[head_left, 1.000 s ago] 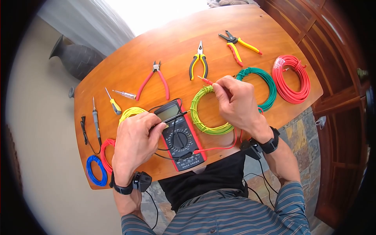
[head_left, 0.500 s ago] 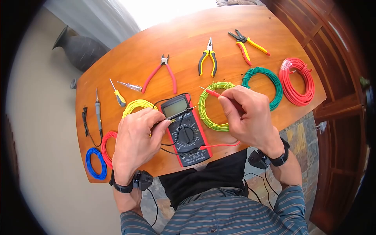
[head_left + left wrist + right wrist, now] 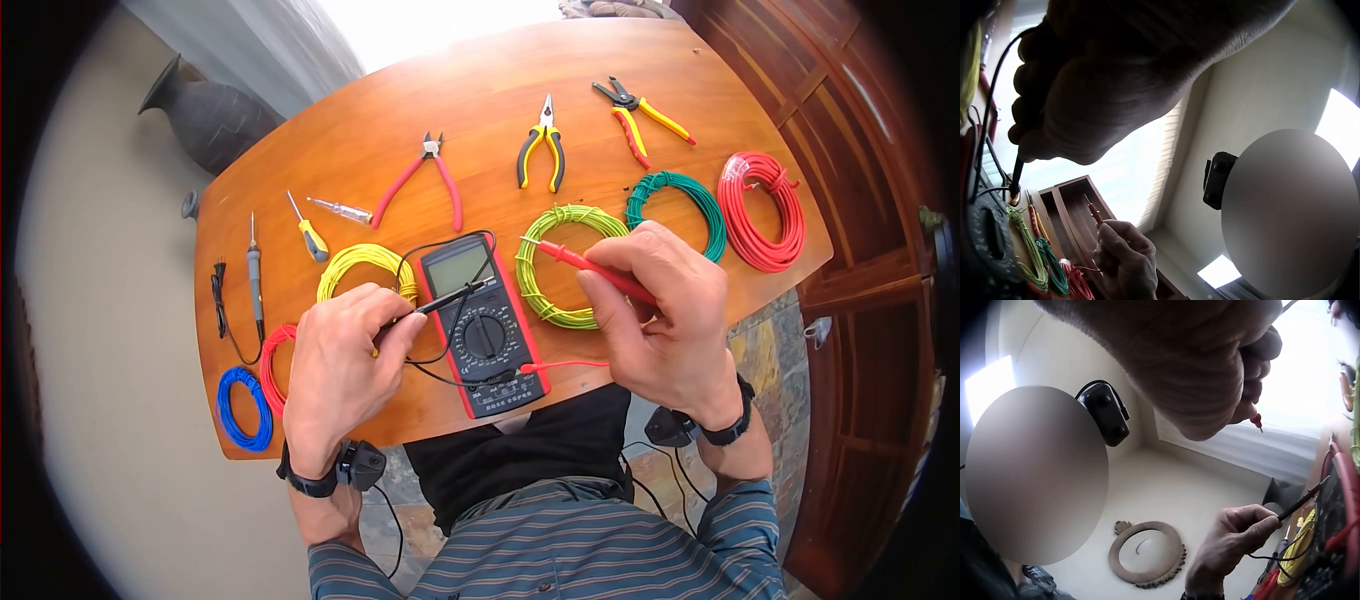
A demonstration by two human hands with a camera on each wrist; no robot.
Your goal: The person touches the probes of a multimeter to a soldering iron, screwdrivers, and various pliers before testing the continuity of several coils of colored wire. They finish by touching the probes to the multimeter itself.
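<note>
Atop the sunlit wooden tabletop (image 3: 480, 100) lies the meter (image 3: 487, 337), the left hand (image 3: 345, 360) pinching the black probe (image 3: 447, 299) above it, the right hand (image 3: 680, 325) gripping the red probe (image 3: 568, 256), both probably light, stiff, best held behind their tips.

Wire coils: six, namely one blue coil (image 3: 224, 408), one yellow coil (image 3: 362, 253), one yellow-green coil (image 3: 526, 275), one green coil (image 3: 714, 222) and two red, a smaller red coil (image 3: 268, 370) and a thicker red coil (image 3: 770, 252)
Plier-type tools: three, namely one red-handled cutter (image 3: 431, 148), one long-nose pliers (image 3: 527, 163), one wire stripper (image 3: 625, 100)
Screwdriver with yellow-and-gray handle (image 3: 315, 243): one
Clear-handled tester (image 3: 345, 211): one
Soldering iron (image 3: 254, 270): one
Multimeter (image 3: 485, 335): one
Probes: two, one black probe (image 3: 445, 300), one red probe (image 3: 575, 259)
Hands: two, left hand (image 3: 342, 345) and right hand (image 3: 682, 320)
Dark vase (image 3: 215, 125): one
Tabletop (image 3: 480, 80): one
</note>
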